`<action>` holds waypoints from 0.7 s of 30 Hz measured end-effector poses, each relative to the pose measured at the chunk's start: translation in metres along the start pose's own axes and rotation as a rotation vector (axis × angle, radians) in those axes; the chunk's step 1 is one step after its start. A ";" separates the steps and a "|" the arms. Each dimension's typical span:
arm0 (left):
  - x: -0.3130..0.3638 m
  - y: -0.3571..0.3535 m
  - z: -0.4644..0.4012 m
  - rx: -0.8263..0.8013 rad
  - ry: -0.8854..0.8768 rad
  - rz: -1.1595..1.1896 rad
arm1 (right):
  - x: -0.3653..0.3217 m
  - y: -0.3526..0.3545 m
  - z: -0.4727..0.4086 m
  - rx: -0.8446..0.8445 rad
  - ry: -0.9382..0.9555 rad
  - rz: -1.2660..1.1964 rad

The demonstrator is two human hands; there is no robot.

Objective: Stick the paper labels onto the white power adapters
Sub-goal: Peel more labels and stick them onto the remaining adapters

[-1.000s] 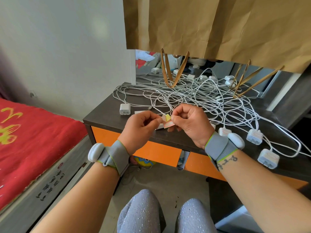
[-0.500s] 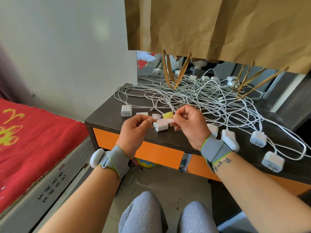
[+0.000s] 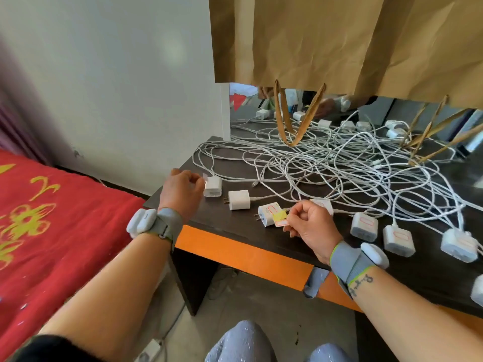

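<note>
Two hands | left hand (image 3: 181,193) fingers pinch small label at adapter (image 3: 213,186) | right hand (image 3: 312,226) fingers grip label strip (image 3: 280,218)

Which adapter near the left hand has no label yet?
The middle adapter, prongs pointing left and top face blank. The one beside the right hand already shows a red-outlined label.

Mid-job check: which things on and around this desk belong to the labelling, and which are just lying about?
In the job:
- left hand at the far-left adapter
- right hand pinching the label sheet
- unlabelled adapter
- labelled adapters
- tangled white cables

Lying about:
- brown paper bags
- red bedspread
</note>
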State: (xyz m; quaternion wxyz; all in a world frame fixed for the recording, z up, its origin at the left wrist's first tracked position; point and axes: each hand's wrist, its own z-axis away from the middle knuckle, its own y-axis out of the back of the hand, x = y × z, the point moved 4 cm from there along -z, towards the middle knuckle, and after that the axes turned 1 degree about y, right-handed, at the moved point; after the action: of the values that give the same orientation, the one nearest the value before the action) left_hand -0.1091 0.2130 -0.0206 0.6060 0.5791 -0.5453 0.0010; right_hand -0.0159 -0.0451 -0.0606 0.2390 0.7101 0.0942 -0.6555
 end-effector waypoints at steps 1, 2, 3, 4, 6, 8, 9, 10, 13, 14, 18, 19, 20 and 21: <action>-0.001 -0.002 -0.007 -0.007 -0.007 -0.043 | 0.003 0.000 -0.002 -0.007 0.003 0.004; -0.002 -0.004 -0.014 -0.014 -0.013 -0.085 | 0.005 0.001 -0.004 -0.016 0.011 0.009; -0.002 -0.007 -0.019 -0.020 -0.022 -0.130 | 0.006 0.001 -0.006 -0.026 0.021 0.015; -0.002 -0.009 -0.023 -0.027 -0.036 -0.181 | 0.007 0.001 -0.007 -0.035 0.032 0.021; 0.000 -0.014 -0.027 -0.044 -0.095 -0.296 | 0.009 0.001 -0.009 -0.046 0.048 0.028; 0.003 -0.022 -0.028 -0.053 -0.166 -0.390 | 0.012 0.000 -0.012 -0.053 0.051 0.032; 0.005 -0.025 -0.027 -0.054 -0.198 -0.419 | 0.011 0.000 -0.012 -0.055 0.056 0.038; 0.007 -0.028 -0.027 -0.059 -0.225 -0.445 | 0.012 0.000 -0.012 -0.058 0.060 0.042; 0.014 -0.035 -0.028 -0.061 -0.297 -0.518 | 0.012 0.002 -0.013 -0.063 0.079 0.038; 0.016 -0.037 -0.028 -0.064 -0.317 -0.542 | 0.013 0.002 -0.013 -0.067 0.086 0.033; 0.022 -0.042 -0.031 -0.080 -0.353 -0.609 | 0.012 0.003 -0.012 -0.074 0.111 -0.002; 0.025 -0.043 -0.032 -0.087 -0.362 -0.627 | 0.012 0.004 -0.012 -0.075 0.113 -0.007; 0.026 -0.042 -0.032 -0.094 -0.374 -0.648 | 0.012 0.004 -0.011 -0.076 0.117 -0.008; 0.028 -0.043 -0.032 -0.104 -0.386 -0.672 | 0.012 0.004 -0.011 -0.074 0.119 -0.007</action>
State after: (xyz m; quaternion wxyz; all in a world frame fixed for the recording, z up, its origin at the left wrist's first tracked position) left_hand -0.0495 0.2042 -0.0237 0.4874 0.6833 -0.4288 -0.3341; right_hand -0.0030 -0.0452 -0.0711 0.2569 0.7380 0.1350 -0.6092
